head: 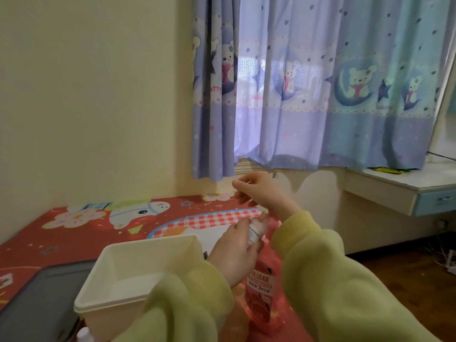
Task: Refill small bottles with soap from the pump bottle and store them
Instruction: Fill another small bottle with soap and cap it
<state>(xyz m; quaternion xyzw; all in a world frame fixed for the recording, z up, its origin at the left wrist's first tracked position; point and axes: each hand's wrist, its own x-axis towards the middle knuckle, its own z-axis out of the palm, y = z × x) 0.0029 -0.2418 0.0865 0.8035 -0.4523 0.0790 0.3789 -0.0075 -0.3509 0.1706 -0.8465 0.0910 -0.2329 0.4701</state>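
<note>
— Head view first: what writing am I seeing?

— I am reading a red label with white Chinese characters on the pink pump bottle (261, 296), which is standing on the table at about five o'clock from the middle of the view. Below them a "3" is showing among smaller print I cannot make out. On the curtain (320, 82), up at one o'clock, pink script is reading "Hello" beside the bears.

— And the small bottle?

— I am holding the small bottle (256, 232) in my left hand (234, 250), fingers clamped round its body, right above the pump bottle. Its white label is carrying dark print too blurred to read. What is inside it I cannot tell.

— Your other hand?

— My right hand (261, 193) is hovering just above the small bottle, at twelve o'clock from it, thumb and fingertips pinched together. Whether they are pinching anything I cannot tell.

— Any other containers?

— A cream plastic bin (118, 290) is sitting at eight o'clock from my left hand, showing nothing inside. At the bottom edge, around seven o'clock, a white bottle top (85, 335) is poking into view.
</note>
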